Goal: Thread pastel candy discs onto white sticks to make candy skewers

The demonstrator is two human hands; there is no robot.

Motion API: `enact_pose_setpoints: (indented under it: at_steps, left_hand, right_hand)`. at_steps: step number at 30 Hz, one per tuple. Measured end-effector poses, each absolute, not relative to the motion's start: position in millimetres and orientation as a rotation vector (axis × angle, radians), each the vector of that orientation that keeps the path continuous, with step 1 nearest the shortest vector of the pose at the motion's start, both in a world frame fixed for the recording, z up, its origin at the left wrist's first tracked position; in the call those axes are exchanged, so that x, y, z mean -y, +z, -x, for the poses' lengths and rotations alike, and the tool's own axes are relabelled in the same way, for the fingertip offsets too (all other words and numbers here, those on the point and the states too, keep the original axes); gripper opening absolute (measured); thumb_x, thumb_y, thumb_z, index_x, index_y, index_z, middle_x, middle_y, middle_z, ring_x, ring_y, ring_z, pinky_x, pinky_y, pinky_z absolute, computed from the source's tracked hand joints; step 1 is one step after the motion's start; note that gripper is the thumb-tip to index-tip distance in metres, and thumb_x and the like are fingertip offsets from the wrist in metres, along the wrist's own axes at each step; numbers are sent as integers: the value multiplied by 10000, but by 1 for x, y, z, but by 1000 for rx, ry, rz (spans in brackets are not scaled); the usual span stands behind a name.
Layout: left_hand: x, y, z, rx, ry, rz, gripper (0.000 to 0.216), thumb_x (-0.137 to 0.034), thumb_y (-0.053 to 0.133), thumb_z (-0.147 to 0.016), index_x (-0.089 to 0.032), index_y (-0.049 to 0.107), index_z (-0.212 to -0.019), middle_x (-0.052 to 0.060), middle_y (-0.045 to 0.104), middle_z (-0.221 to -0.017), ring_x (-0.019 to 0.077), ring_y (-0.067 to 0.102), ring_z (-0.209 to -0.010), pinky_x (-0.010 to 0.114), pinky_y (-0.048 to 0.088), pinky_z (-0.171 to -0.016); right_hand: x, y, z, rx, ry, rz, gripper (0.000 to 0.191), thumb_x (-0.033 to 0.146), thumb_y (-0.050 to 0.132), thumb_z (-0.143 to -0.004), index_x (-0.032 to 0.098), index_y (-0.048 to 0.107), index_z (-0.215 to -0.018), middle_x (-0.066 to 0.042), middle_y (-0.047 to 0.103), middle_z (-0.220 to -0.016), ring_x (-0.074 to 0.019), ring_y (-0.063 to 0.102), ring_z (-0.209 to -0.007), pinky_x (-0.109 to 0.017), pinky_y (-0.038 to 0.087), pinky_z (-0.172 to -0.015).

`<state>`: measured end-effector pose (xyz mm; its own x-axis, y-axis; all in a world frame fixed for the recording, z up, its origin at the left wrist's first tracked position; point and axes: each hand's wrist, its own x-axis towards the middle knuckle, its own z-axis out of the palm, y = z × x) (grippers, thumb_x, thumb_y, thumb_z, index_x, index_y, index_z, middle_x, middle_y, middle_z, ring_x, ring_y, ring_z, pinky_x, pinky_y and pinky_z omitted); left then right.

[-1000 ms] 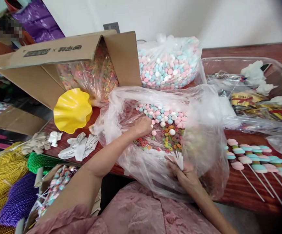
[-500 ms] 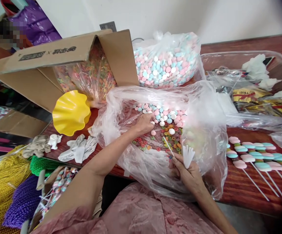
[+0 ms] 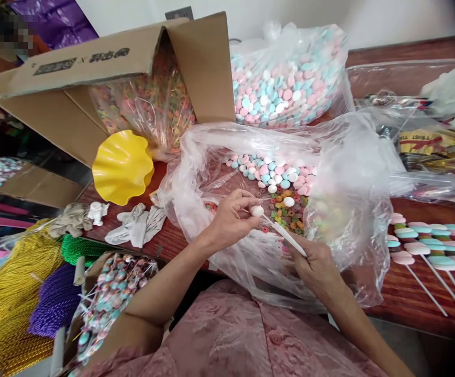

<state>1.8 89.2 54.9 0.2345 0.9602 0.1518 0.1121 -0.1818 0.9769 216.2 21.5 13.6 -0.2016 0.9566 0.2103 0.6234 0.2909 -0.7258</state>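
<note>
My left hand [image 3: 229,217] pinches a small white round candy [image 3: 256,210] at the tip of a thin white stick [image 3: 284,235]. My right hand [image 3: 315,259] grips the stick's lower end, fingers closed round it. Both hands are over the mouth of an open clear plastic bag [image 3: 345,173] on the wooden table [image 3: 408,298]. Inside the bag lie pink, blue and white round candies [image 3: 268,170] and coloured ring candies [image 3: 286,209].
A tipped cardboard box [image 3: 93,73] holds a bag of ring candies. Behind is a large bag of pastel candies [image 3: 286,84]. A yellow wavy bowl [image 3: 122,166] stands left. Finished candy sticks [image 3: 423,248] lie at right. Gold, green and purple cords [image 3: 26,293] lie lower left.
My left hand left the candy pile with a white candy and brought it to the stick's tip. My right hand raised a single stick toward it. The camera tilted down slightly.
</note>
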Motion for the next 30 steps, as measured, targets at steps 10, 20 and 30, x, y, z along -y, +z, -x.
enact_pose_setpoints:
  at_steps: [10, 20, 30]
  left_hand:
    - [-82, 32, -2, -954, 1264, -1064, 317, -236, 891, -652, -203, 802, -954, 42, 723, -1007, 154, 674, -943, 305, 549, -885]
    - [-73, 22, -4, -1002, 1367, -1308, 309, -227, 818, -763, -201, 776, -1068, 81, 749, -1136, 193, 714, -1026, 336, 599, -912]
    - [-72, 19, -6, -989, 1462, -2306, 262, -81, 540, -933, -148, 728, -1103, 105, 771, -1084, 160, 725, -1055, 292, 596, -946]
  right_hand:
    - [-3, 5, -224, 2014, 482, 1476, 487, 140, 444, -815, 117, 769, -1178, -118, 788, -1066, -279, 786, -829, -363, 629, -719]
    - [5, 6, -221, 2095, 409, 1457, 500, 110, 424, -817, 110, 760, -1187, -133, 790, -1050, -273, 789, -817, -352, 628, -727]
    - [2, 13, -212, 1919, 726, 1502, 402, 214, 481, -900, 151, 765, -1177, -60, 779, -808, -201, 701, -642, -297, 549, -629]
